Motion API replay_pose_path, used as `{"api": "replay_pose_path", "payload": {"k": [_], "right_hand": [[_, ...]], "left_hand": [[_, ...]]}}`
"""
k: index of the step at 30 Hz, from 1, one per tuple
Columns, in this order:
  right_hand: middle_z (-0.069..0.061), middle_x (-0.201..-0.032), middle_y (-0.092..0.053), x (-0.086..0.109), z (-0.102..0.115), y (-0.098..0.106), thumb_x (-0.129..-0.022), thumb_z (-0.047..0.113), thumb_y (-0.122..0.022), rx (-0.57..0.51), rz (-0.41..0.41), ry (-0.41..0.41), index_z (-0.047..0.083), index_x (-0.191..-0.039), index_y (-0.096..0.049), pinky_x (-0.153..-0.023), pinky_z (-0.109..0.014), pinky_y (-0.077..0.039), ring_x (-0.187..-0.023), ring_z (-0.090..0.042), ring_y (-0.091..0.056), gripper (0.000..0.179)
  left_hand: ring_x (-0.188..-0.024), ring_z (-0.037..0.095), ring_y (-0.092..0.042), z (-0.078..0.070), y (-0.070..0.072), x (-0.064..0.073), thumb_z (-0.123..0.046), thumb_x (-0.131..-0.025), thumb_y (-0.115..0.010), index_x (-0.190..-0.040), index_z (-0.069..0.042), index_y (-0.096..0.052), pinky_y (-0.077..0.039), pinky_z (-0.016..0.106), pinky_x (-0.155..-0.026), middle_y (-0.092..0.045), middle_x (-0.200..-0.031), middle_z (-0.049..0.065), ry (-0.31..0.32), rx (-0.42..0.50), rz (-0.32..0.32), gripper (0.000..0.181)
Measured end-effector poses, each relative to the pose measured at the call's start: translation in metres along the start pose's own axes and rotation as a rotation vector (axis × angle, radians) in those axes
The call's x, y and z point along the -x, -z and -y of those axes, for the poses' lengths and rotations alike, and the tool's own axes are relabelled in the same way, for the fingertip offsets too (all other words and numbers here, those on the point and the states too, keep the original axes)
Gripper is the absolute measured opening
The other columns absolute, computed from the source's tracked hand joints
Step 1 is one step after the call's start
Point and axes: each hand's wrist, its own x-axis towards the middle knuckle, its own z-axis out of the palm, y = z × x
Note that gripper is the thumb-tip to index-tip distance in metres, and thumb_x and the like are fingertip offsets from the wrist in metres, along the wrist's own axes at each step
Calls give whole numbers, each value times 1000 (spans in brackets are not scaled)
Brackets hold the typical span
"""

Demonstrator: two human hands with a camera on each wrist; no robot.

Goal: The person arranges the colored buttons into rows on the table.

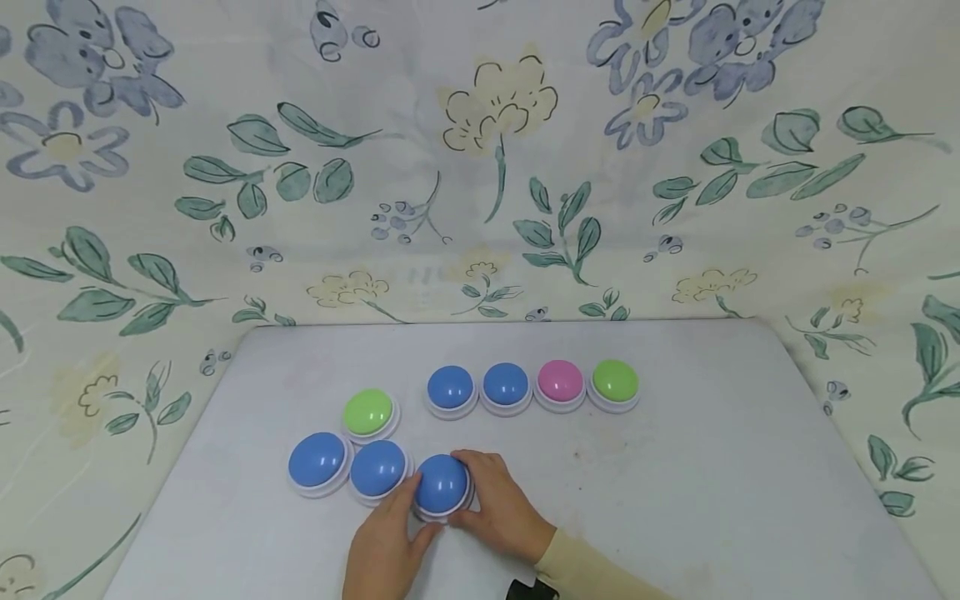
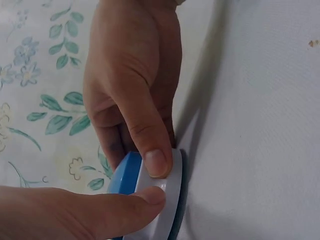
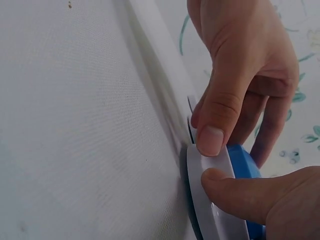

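A round push button [image 1: 442, 483] with a blue domed top and white base sits at the front of the group on the white table. My left hand [image 1: 384, 543] grips its left side, thumb at the near edge. On its right side, my right hand [image 1: 506, 510] holds the rim with thumb and fingers. Both wrist views show two thumbs close together on the white base [image 2: 172, 192], the blue top [image 3: 244, 162] partly hidden by fingers. Just left of it is a second blue button [image 1: 378, 467], with another blue button [image 1: 317, 460] farther left and a green button [image 1: 368, 412] behind.
Along the back stands a row: two blue buttons [image 1: 450, 388] [image 1: 506, 386], a pink button [image 1: 560, 382] and a green button [image 1: 615, 381]. A flowered cloth [image 1: 405, 167] rises behind the white table [image 1: 712, 467] and flanks it. Something black [image 1: 532, 590] shows by the right sleeve.
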Motion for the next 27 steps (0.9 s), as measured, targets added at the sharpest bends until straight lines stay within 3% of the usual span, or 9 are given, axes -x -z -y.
{"api": "replay_pose_path", "payload": {"k": [9,17,27], "right_hand": [[-8,-140,-55,3,0,0,-80,19,-85,-16,-36,-18,4,-141,-47,-112,-40,-44,-129,-23,-47,73],[-10,-140,-55,5,3,3,-81,24,-85,-19,-85,-5,1,-140,-47,-111,-41,-44,-128,-25,-48,75],[-11,-140,-55,7,4,7,-81,30,-85,-29,-126,-9,1,-141,-46,-111,-42,-45,-128,-26,-48,77]], "left_hand": [[-116,38,-63,0,-5,0,-14,-74,-89,-134,0,-58,-55,49,-95,-64,-127,22,-45,48,-89,69],[-120,40,-61,-8,-5,-1,-11,-77,-87,-138,-1,-57,-52,51,-100,-62,-131,23,-28,117,-96,68],[-124,41,-58,-14,-4,-3,-11,-78,-86,-141,-3,-56,-50,52,-102,-60,-135,22,-18,120,-86,70]]}}
